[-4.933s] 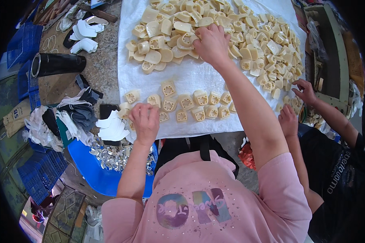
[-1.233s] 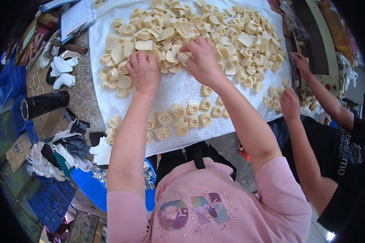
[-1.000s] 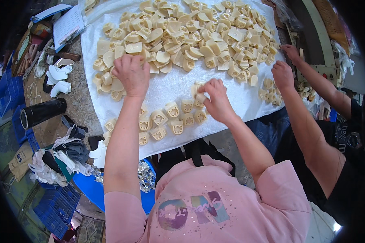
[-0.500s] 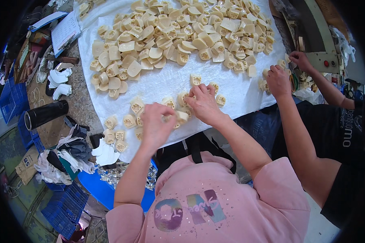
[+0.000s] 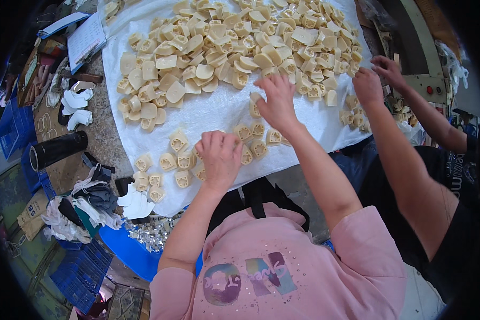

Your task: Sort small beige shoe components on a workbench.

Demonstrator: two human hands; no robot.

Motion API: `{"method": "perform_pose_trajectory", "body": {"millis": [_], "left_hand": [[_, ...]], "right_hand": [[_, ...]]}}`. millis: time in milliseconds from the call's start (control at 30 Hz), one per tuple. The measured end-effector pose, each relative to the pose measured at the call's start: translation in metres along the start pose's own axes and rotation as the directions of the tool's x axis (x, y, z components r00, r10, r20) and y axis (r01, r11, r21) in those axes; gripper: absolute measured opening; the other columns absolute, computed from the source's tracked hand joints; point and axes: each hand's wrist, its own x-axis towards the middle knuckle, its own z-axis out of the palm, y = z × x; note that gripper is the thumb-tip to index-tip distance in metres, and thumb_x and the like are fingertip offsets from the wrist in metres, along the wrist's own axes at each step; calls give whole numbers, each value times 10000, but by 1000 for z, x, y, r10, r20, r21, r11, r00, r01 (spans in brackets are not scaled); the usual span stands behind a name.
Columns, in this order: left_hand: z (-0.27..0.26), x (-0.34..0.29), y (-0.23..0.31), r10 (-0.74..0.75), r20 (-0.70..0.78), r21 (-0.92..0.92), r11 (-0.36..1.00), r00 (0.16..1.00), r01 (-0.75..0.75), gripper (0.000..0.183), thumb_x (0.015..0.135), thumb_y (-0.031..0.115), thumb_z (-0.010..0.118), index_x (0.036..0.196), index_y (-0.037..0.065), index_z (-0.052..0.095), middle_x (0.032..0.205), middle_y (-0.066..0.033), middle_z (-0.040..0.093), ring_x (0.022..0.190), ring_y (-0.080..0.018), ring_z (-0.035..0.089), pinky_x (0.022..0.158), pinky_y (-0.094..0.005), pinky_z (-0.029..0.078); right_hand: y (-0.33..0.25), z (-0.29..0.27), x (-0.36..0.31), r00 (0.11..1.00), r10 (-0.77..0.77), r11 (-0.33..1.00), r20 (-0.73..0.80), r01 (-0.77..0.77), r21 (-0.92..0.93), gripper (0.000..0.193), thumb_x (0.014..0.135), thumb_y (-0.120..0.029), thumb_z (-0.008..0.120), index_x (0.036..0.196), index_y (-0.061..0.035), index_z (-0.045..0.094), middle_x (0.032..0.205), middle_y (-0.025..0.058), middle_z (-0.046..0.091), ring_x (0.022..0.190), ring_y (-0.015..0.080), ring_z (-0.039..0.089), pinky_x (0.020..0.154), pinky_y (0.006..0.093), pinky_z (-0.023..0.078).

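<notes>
Cream plastic pieces with a curved flap and a hollow, ribbed socket lie in a large heap [image 5: 197,50] on a white woven sheet [image 5: 144,140]. Several more stand apart near the sheet's front edge, sockets up, like this piece [image 5: 178,141]. My left hand [image 5: 218,157] is down among them, fingers curled and closed on a cream plastic piece mostly hidden beneath them. My right hand [image 5: 278,104] reaches to the heap's near edge with fingers spread, touching the pieces there. A single cream piece [image 5: 255,104] stands beside that palm.
At right, a co-worker's hands [image 5: 369,85] are at a smaller group of cream pieces [image 5: 354,114]. To the left lie a black cylinder [image 5: 58,150], white gloves [image 5: 79,106], a notebook [image 5: 85,40] and a cloth heap [image 5: 93,202]. A blue tub [image 5: 125,250] with shiny metal parts sits below the edge.
My right hand has moved from the front row up to the heap and spread its fingers. My left hand has shifted slightly right and lowered onto the row. The co-worker's hands moved a little.
</notes>
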Motion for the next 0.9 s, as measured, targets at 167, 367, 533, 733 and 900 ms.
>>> {"method": "perform_pose_trajectory", "body": {"millis": [167, 367, 533, 733, 900], "left_hand": [[-22, 53, -20, 7, -123, 110, 994, 992, 7, 234, 685, 113, 730, 903, 135, 649, 963, -47, 531, 1001, -248, 452, 850, -406, 303], [-25, 109, -55, 105, -135, 370, 928, 985, -49, 262, 691, 99, 718, 940, 156, 659, 992, -39, 511, 1027, -253, 438, 884, -419, 300], [-19, 131, -72, 191, -66, 485, 864, 979, -136, 248, 697, 81, 679, 930, 162, 660, 1006, -35, 498, 1038, -243, 438, 886, -419, 301], [-23, 148, -79, 352, 97, 519, 780, 931, -349, 163, 685, 69, 644, 831, 142, 645, 978, -22, 511, 1043, -224, 458, 882, -410, 311], [-23, 151, -80, 366, 143, 519, 763, 920, -385, 101, 707, 82, 613, 794, 106, 658, 973, -20, 532, 1055, -209, 458, 880, -392, 305]], "right_hand": [[4, 8, 40, 996, 9, 976, 90, 11, -218, 268, 637, -77, 663, 903, -108, 639, 953, 67, 523, 1004, 268, 456, 873, 435, 303], [4, 18, 63, 989, -8, 963, 151, 48, -265, 189, 674, -101, 650, 862, -114, 639, 960, 64, 526, 1009, 262, 452, 891, 452, 291], [-3, -15, 62, 982, 67, 998, 176, -67, -6, 126, 739, -122, 625, 858, -83, 624, 975, 94, 518, 1033, 281, 434, 909, 466, 292], [23, -42, 17, 906, 173, 892, 387, -311, 328, 144, 764, -118, 612, 890, -49, 616, 936, 123, 532, 994, 304, 469, 895, 409, 371], [33, -28, -5, 750, 261, 870, 608, -456, 189, 188, 783, -125, 585, 942, -45, 646, 987, 144, 576, 1016, 313, 493, 906, 390, 398]]}}
